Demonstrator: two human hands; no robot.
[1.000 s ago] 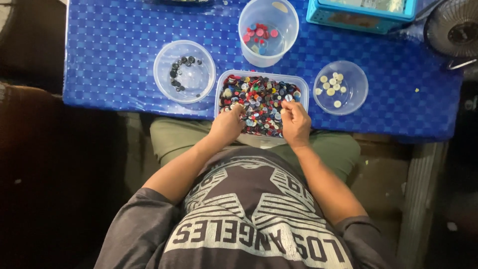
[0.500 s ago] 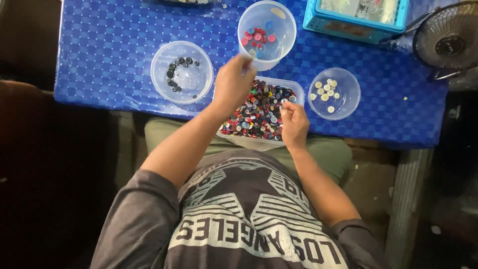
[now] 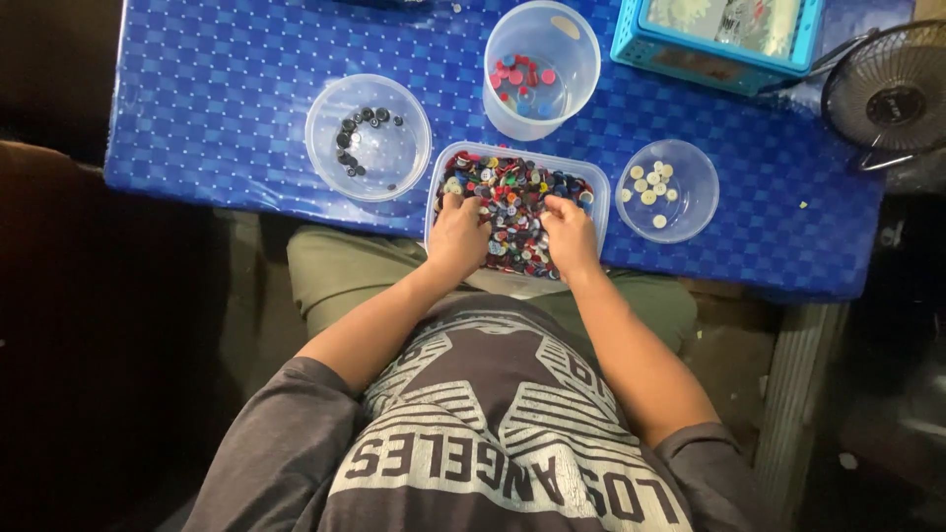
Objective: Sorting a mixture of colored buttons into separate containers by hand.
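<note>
Here both hands dig into the rectangular tub of mixed buttons point(image 3: 514, 207), the left hand point(image 3: 458, 236) and right hand point(image 3: 569, 234) curled narrow to pick. Whether either pinches a button, I cannot tell. Around the tub sit sorting containers: the bowl of black buttons point(image 3: 368, 138), the bowl of white buttons point(image 3: 667, 190), and the tall cup of red buttons point(image 3: 540, 69).

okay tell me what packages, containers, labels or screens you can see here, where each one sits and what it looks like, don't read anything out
Rectangular clear tub: table's near edge, mixed-colour buttons, both hands in it.
Round clear bowl: left of the tub, black buttons.
Tall clear cup: behind the tub, red and pink buttons.
Small round bowl: right of the tub, cream buttons.
Turquoise basket: far right corner, packets inside.
No screens.
</note>
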